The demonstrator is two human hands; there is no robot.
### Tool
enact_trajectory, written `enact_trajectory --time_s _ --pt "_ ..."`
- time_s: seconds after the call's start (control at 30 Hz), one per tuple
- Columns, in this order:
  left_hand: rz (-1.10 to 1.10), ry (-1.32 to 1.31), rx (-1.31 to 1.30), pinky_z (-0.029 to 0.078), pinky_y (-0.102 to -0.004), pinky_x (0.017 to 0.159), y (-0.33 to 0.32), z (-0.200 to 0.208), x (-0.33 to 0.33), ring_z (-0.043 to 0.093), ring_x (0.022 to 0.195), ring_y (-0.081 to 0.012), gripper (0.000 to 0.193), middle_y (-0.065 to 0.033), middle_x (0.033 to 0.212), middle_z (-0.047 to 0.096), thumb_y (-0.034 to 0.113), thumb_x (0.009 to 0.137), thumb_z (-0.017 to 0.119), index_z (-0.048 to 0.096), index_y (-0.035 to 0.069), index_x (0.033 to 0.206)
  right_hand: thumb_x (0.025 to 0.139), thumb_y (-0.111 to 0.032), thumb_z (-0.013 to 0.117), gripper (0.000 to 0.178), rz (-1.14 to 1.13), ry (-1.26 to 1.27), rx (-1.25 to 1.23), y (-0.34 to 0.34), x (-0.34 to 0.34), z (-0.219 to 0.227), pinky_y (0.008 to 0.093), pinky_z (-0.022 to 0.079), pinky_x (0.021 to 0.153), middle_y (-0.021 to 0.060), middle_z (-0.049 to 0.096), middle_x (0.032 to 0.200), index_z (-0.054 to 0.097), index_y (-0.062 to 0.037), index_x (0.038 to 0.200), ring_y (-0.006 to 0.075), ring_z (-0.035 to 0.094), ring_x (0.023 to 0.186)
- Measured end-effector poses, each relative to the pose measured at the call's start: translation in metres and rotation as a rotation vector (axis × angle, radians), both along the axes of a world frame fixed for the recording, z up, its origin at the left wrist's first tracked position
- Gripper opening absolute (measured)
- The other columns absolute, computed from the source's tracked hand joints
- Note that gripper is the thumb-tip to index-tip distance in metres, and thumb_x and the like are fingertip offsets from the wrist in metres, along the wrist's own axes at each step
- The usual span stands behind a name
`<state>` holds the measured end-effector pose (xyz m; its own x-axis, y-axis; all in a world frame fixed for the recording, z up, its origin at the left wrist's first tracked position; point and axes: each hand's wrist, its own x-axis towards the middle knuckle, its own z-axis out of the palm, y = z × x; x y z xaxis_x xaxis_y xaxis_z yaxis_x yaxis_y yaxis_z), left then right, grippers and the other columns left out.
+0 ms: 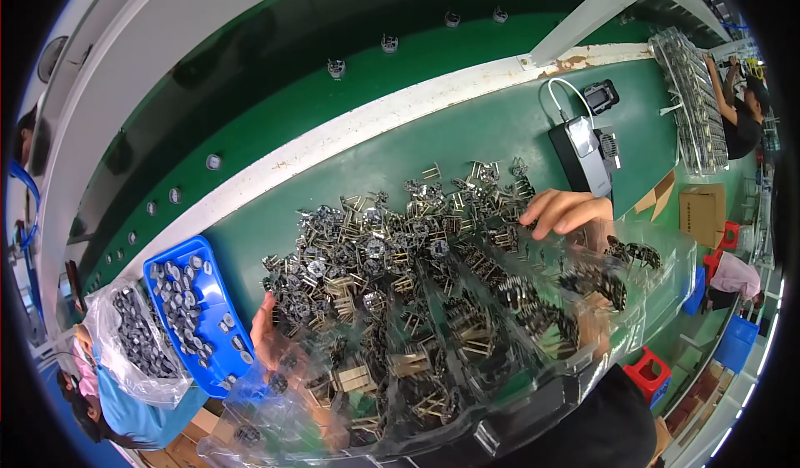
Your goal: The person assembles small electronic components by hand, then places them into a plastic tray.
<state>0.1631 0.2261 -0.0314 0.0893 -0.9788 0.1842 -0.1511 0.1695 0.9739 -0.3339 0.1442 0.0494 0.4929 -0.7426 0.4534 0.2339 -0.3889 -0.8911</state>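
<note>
A wide clear plastic tray (546, 393) lies between my two hands over the near side of the bench. Rows of small dark electronic parts with brass-coloured pins (475, 335) fill its long channels. My left hand (265, 339) grips the tray's left side, partly seen through the plastic. Over its far right edge curl the fingers of my right hand (571, 211); the palm is under the plastic. Against the tray's far edge sits a loose heap of the same pinned parts (367, 239), tangled together on the green bench.
To the left, a blue bin (218, 301) holds grey round pieces, beside a clear bag (137, 339) of similar ones. A black-and-silver device with a white cable (579, 155) stands at the far right. Stacked trays (692, 101) lie beyond. A conveyor (275, 101) carries spaced parts. Other people sit nearby.
</note>
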Motion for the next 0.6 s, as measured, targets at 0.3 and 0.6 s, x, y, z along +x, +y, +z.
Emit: enact_trajectory --time_s 0.3,0.6 --pt "0.091 -0.102 -0.197 0.042 -0.0551 0.109 0.006 -0.003 -0.011 0.058 0.121 -0.0399 0.061 -0.0244 0.124 0.061 0.054 0.101 0.044 0.053 0.003 0.134 0.078 -0.037 0.085 0.057 -0.08 -0.187 -0.032 0.007 0.014 -0.01 0.0508 0.052 0.085 0.0252 0.065 0.103 0.063 0.0025 0.113 0.0411 0.064 0.099" --pt "0.104 -0.081 -0.222 0.041 -0.0571 0.11 0.0 -0.001 -0.02 0.058 0.122 -0.0399 0.057 -0.025 0.124 0.06 0.05 0.103 0.042 0.054 0.002 0.131 0.081 -0.035 0.083 0.053 -0.052 -0.188 -0.051 0.004 0.015 -0.002 0.0496 0.052 0.081 0.025 0.063 0.104 0.061 0.0027 0.111 0.0379 0.063 0.095"
